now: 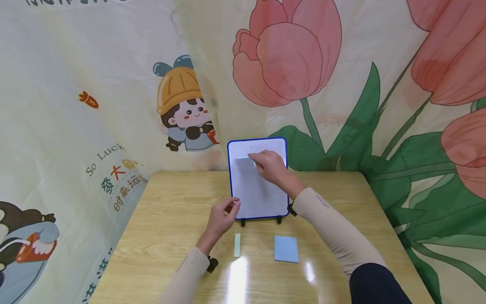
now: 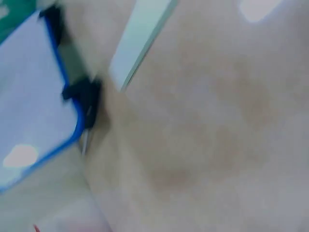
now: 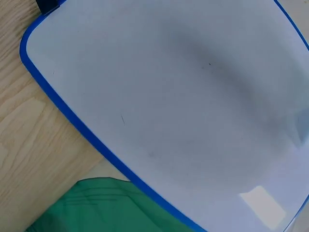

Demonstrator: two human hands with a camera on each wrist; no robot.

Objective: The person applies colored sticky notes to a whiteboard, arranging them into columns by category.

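Observation:
A whiteboard [image 1: 262, 198] with a blue frame stands upright on the table. On its upper left part is a light blue sticky note [image 1: 244, 162], partly hidden by my right hand [image 1: 270, 166]. The extended index finger of that hand touches the board at the note's upper edge. My left hand [image 1: 222, 217], loosely bent with nothing visibly held, is by the board's lower left corner. In the right wrist view, a bluish corner of the note [image 3: 302, 128] shows at the right edge. Neither hand appears in its own wrist view.
Black feet [image 1: 243, 222] support the whiteboard. In front of it, a narrow pale green pad [image 1: 237, 245] and a square blue sticky note pad [image 1: 286, 249] lie on the wooden table [image 1: 171, 228]. A printed cloth [image 1: 205, 25] hangs behind.

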